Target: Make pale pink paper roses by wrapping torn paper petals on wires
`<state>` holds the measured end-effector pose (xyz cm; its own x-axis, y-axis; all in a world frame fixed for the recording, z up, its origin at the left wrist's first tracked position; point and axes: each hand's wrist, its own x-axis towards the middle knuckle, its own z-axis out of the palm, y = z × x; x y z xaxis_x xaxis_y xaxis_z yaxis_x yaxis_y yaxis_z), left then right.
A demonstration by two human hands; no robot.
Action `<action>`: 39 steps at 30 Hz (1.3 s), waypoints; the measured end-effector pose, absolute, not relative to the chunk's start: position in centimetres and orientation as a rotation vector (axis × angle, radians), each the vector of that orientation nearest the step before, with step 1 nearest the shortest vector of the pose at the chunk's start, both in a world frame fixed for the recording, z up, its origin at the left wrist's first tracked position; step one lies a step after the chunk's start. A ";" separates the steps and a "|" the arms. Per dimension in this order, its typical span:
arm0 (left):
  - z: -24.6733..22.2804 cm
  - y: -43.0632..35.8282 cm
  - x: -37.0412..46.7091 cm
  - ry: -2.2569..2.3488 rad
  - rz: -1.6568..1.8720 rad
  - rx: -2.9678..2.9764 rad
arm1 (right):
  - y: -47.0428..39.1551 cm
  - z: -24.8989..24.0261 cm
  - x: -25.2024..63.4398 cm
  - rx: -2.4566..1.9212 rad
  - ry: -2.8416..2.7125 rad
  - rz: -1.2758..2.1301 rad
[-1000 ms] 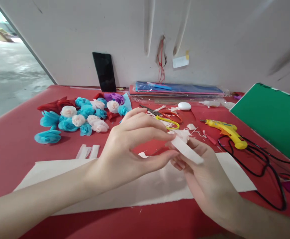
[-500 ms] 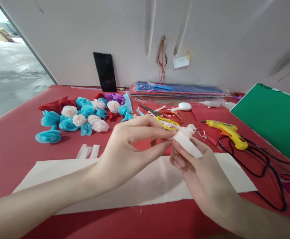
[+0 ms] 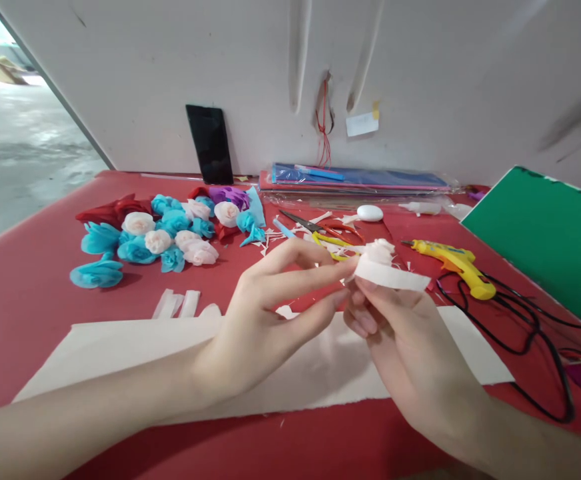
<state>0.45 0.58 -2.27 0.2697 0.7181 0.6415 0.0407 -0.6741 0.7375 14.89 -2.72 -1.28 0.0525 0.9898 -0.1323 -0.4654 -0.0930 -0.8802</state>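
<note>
Pinched in my right hand (image 3: 410,347) is a small white crepe paper flower (image 3: 378,252), held by its base just above the cream paper sheet. A white paper strip (image 3: 395,276) runs around that base, and its loose end sticks out to the right over my fingers. My left hand (image 3: 280,307) is beside the flower, its index fingertip touching the left side of the base. The left thumb is apart from the index finger, with nothing visible between them. Beneath both hands the long paper sheet (image 3: 120,360) lies flat on the red table (image 3: 220,447).
Finished blue, white, red and purple paper flowers (image 3: 158,241) are piled at left. Scissors (image 3: 320,233) lie among paper scraps behind my hands. A yellow glue gun (image 3: 453,263) with a black cord (image 3: 525,320) is at right, near a green board (image 3: 545,240). A phone (image 3: 209,143) leans on the wall.
The strip's loose end has swung from slanting downward to nearly level, pointing right. The flower shows more fully, and my left thumb and index finger have moved slightly apart.
</note>
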 end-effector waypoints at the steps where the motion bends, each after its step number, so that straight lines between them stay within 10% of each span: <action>1: -2.3 0.8 0.3 0.674 1.480 2.038 | -2.6 -1.3 14.9 -0.980 -0.734 1.419; 39: -1.3 -0.3 1.3 0.537 1.047 1.161 | -2.1 -1.2 15.3 -1.016 -0.905 1.310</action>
